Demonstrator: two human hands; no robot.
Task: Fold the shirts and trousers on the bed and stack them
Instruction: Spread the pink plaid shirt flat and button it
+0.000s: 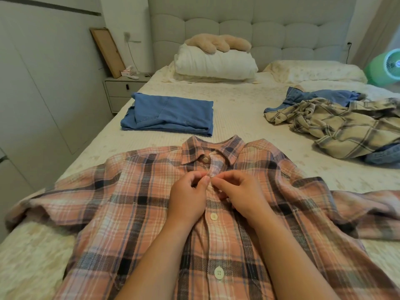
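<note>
Both the left hand [190, 192] and right hand [238, 191] pinch the placket of the pink plaid shirt [129, 213] spread flat on the bed [238, 105]. Folded blue trousers [171, 114] lie beyond it; the crumpled beige plaid shirt [337, 124] partly hides denim at the right.

I see a spread shirt [151, 213] nearest on the bed [238, 100]; folded garment [171, 114] behind-left, unfolded heap [337, 126] behind-right.

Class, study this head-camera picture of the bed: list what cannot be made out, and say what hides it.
1. Head view: the button or buttonhole under the left hand and right hand is covered by fingers.
2. The pink plaid shirt hem is cut off by the bottom edge.
3. Denim under the beige plaid shirt is mostly covered.
4. Items on the nightstand are too small.
</note>
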